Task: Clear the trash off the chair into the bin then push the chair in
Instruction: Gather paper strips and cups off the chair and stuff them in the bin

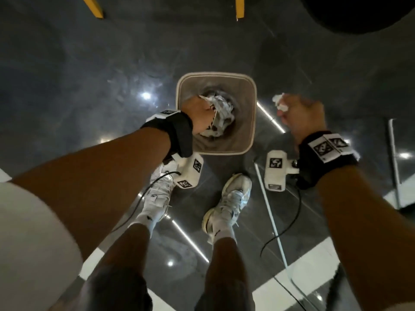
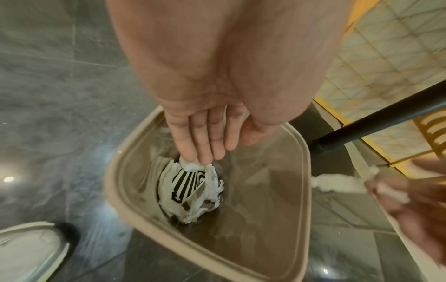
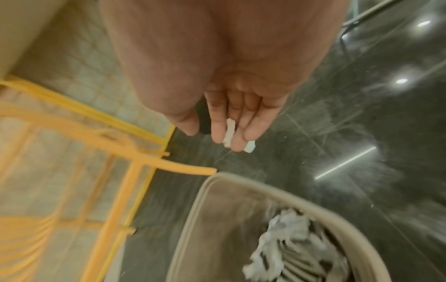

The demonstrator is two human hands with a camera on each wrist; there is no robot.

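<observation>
Item 1, my left hand (image 1: 199, 115): over the mouth of the bin (image 1: 251, 113), fingers (image 2: 205, 141) straight and close together, pointing down, tips at the crumpled paper with black stripes (image 2: 190, 188) lying at the bin's bottom; whether they touch it I cannot tell, nothing gripped

Item 2, bin: beige, square with rounded corners, on the dark glossy floor (image 1: 89, 75) just ahead of my shoes; first trash judged delivered

Item 3, my right hand (image 1: 301, 115): just right of the bin, outside its rim, fingers (image 3: 237, 131) curled round a white tissue wad (image 1: 279, 101); drop pending

Item 4, chair (image 3: 101, 133): yellow frame beyond the bin; seat not shown, so remaining trash unknown; push-in judged outstanding

Item 5, writing: none readable; only black-and-white marker patterns on the wrist bands (image 1: 327, 145)
</observation>
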